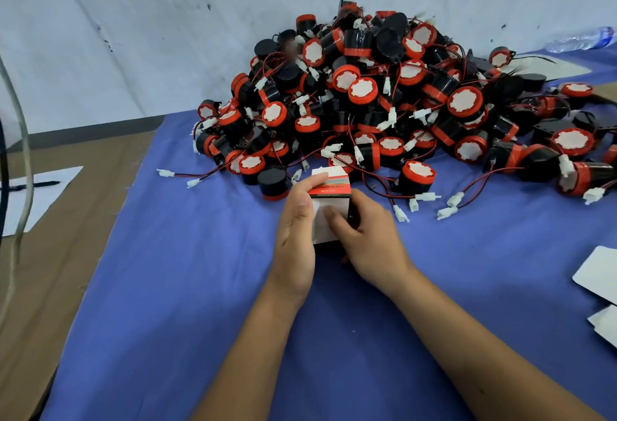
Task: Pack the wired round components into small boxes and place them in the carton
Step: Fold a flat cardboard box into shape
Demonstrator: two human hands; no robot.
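Both hands, left hand and right hand, clasp the small box at frame centre, standing upright; the component pile lies just beyond, upper right, nearer the right hand.

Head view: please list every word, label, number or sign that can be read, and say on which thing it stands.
Small box, red band: print there, too blurred to read.
Plastic bottle, blue label: too small and blurred to read.
Round components, white faces: no text visible.
White paper: no text visible.
Nothing here can be quoted with confidence.
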